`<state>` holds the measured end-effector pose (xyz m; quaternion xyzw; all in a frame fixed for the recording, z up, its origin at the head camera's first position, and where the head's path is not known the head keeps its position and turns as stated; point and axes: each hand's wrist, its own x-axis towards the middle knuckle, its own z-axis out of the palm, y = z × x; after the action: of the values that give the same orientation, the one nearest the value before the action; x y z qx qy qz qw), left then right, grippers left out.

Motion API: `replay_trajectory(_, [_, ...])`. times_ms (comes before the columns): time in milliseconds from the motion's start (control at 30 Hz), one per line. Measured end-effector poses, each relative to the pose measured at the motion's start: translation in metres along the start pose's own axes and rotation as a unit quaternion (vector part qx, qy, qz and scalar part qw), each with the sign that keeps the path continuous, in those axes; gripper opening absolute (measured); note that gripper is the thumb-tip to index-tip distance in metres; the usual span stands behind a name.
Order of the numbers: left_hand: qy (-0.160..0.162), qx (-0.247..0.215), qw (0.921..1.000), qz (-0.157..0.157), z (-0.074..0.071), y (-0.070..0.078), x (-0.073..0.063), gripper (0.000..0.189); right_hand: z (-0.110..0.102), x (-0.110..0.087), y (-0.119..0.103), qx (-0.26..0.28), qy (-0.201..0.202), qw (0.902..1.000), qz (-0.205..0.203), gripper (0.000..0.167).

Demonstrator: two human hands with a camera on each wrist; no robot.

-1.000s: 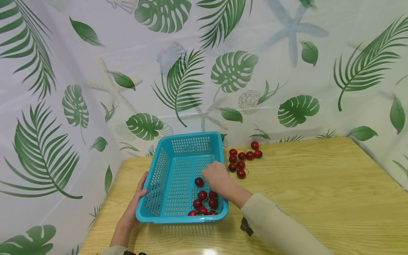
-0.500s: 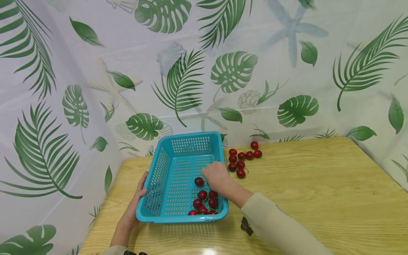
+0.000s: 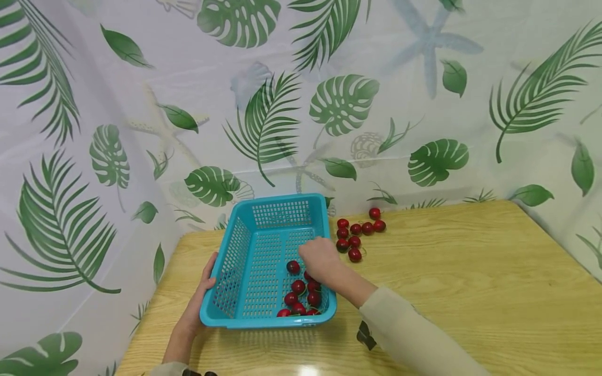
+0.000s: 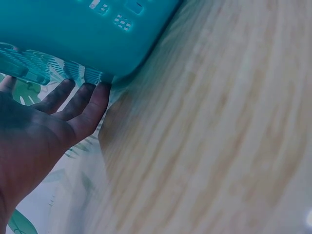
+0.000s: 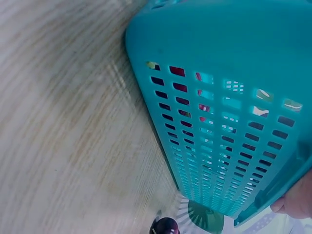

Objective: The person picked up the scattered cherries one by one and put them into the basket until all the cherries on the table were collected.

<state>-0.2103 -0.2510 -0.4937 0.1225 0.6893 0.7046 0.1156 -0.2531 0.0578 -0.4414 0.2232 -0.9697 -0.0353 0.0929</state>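
A blue plastic basket [image 3: 256,324] with slotted walls rests on the wooden table. Several dark red cherries [image 3: 298,287] lie in its near right part, some with green stems. My left hand [image 3: 197,303] is at the basket's left side; the left wrist view shows its fingers [image 4: 90,114] fairly straight, their tips against the outer wall. Above the right rim is my right hand [image 3: 324,261], knuckles up, its fingertips hidden. One cherry [image 3: 308,275] peeks out just below it. In the right wrist view, part of the right hand [image 5: 298,197] shows beside the rim.
More cherries [image 3: 355,242] lie loose on the wooden table [image 3: 461,282], right of the basket near the back edge. A leaf-printed cloth [image 3: 291,130] hangs behind and to the left. The right sleeve [image 3: 414,334] crosses over the table.
One more cherry shows below my right hand, inside the basket. The right hand has shifted very slightly; the left hand and the basket stay put.
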Motion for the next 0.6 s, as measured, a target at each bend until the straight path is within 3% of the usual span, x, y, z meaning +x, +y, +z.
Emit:
replay_trajectory(200, [-0.004,0.0,1.0,0.001,0.0004,0.0001,0.0026,0.062,0.0018,-0.0014,0.0056,0.046,0.045,0.9977,0.022,0.022])
replay_trajectory(367, [-0.002,-0.004,1.0,-0.003,0.0012,-0.0002,0.0011,0.062,0.0059,-0.0045,0.0079,0.092,0.094,0.9911,0.021,0.012])
replay_trajectory(600, [0.001,-0.007,1.0,0.0,0.0016,-0.0005,-0.0001,0.062,0.0076,-0.0036,0.0066,0.112,0.102,0.9877,0.038,0.01])
